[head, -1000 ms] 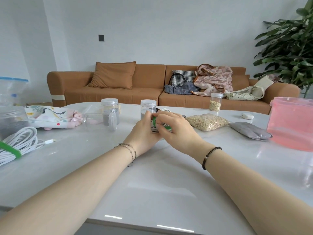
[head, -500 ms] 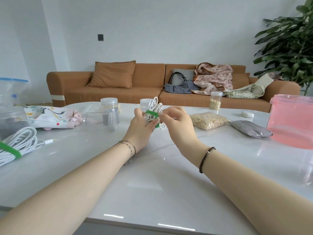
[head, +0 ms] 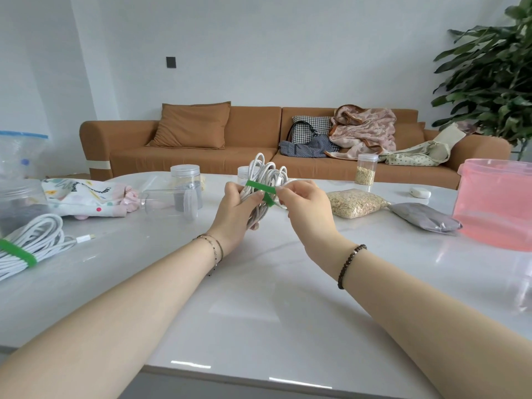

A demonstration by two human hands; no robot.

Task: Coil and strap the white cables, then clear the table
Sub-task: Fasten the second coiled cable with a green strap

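Note:
My left hand (head: 234, 213) grips a coiled white cable (head: 266, 172) and holds it upright above the white table (head: 259, 298). A green strap (head: 259, 188) runs round the coil's middle. My right hand (head: 305, 208) pinches the strap's loose end just right of the coil. A second coiled white cable (head: 34, 240), bound with its own green strap (head: 18, 252), lies flat at the table's left edge with its plug pointing right.
Clear lidded jars (head: 185, 182) and a patterned cloth (head: 83, 197) sit behind left. A bag of grain (head: 355, 203), a grey pouch (head: 423, 216) and a pink tub (head: 496, 203) stand right. A brown sofa (head: 244, 142) lies beyond the table.
Both hands lifted the coil off the table and stood it upright. My right hand drew back to the right, holding the green strap's end.

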